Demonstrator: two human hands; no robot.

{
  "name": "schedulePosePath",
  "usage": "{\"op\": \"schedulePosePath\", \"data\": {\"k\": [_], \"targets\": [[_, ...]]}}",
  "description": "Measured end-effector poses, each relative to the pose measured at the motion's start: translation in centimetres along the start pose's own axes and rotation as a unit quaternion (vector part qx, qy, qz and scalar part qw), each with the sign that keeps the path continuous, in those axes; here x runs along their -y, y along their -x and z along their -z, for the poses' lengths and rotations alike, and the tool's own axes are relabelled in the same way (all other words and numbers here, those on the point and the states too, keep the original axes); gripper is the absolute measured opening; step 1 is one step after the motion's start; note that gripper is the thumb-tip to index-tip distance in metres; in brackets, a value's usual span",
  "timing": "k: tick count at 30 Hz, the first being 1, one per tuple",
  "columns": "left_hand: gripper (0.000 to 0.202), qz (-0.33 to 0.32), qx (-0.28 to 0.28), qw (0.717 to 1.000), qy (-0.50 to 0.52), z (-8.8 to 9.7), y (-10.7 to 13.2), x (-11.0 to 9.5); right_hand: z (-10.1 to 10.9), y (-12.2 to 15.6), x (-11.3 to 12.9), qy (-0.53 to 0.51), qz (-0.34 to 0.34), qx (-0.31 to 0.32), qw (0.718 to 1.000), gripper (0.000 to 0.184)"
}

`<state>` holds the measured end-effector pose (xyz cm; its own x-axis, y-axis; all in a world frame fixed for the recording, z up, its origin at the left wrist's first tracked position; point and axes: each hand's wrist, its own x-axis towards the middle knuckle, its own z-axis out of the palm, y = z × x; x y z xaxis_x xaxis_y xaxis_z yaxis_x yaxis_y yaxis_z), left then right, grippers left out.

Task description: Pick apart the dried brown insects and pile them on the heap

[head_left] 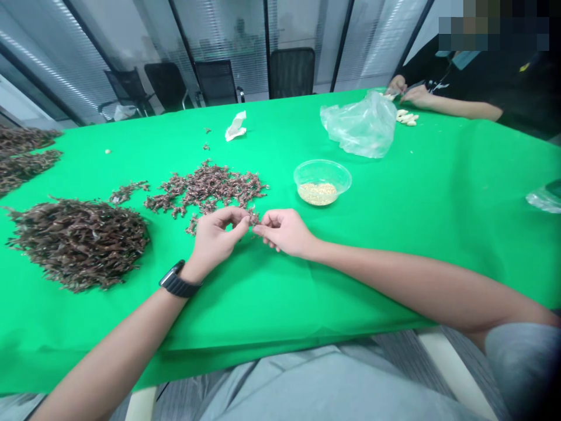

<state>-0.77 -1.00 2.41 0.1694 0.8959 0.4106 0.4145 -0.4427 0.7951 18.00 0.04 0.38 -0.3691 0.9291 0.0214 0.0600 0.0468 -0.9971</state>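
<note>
1. A green-covered desk fills the view, its far-left heaps of dried brown sprigs cut off by the frame.
2. A large sprig pile lies left of the hands, with a looser scatter just ahead.
3. Far off, a co-worker's hands are partly behind a plastic bag.
4. A clear bowl holds pale grains.
5. The left hand pinches a small brown sprig, mostly hidden, between its fingers; the right hand curls just beside it, contact unclear.
</note>
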Motion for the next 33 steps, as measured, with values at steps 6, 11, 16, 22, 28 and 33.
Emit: {"op": "schedulePosePath", "data": {"k": [6,11,16,22,28,33], "targets": [[0.009,-0.196,-0.002,0.955,-0.223,0.6,0.1,0.1,-0.1,0.3,0.7,-0.046,-0.055,0.047,0.996,0.050],[0.010,-0.121,-0.007,0.983,-0.139,0.5,0.1,-0.5,0.1,-0.1,0.3,-0.037,-0.012,0.051,0.998,0.047],[0.020,0.161,0.088,0.960,0.211,0.2,-0.6,-0.6,0.9,-0.8,-0.2,0.118,0.121,-0.011,0.986,0.028],[0.020,0.319,0.171,0.837,0.410,0.4,-0.7,-0.3,1.6,-1.0,-0.3,0.189,0.181,-0.004,0.965,0.015],[0.020,0.349,0.179,0.799,0.455,0.3,-0.7,-0.2,1.4,-1.0,-0.5,0.211,0.186,-0.001,0.960,0.015],[0.020,0.330,0.157,0.822,0.437,-0.1,-0.6,-0.2,1.2,-0.9,-0.6,0.206,0.173,-0.003,0.963,0.016]]}}
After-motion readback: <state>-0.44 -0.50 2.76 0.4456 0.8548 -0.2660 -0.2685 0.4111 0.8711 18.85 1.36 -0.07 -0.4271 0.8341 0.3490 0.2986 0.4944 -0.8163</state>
